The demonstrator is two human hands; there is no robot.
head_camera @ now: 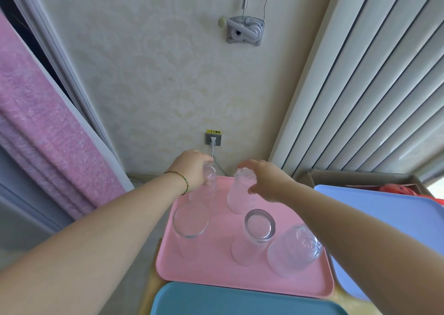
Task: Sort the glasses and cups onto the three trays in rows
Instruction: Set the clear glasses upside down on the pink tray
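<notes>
A pink tray [216, 269] lies in front of me with several clear glasses on it. My left hand [192, 168] grips the top of a clear glass [206, 187] at the tray's far left. My right hand [266, 180] holds the top of a textured clear glass [240, 194] at the far middle. Nearer to me stand a smooth glass [189, 225] on the left, a thick-rimmed glass [254, 235] in the middle and a textured glass [293, 249] on the right. A light blue tray [394, 221] lies to the right and a teal tray [216, 300] lies nearest me.
A wall with a socket [213, 138] and a plugged cable rises right behind the pink tray. A pink curtain [48, 134] hangs at the left, ribbed panels [374, 86] at the right. A cardboard box [360, 177] sits behind the light blue tray.
</notes>
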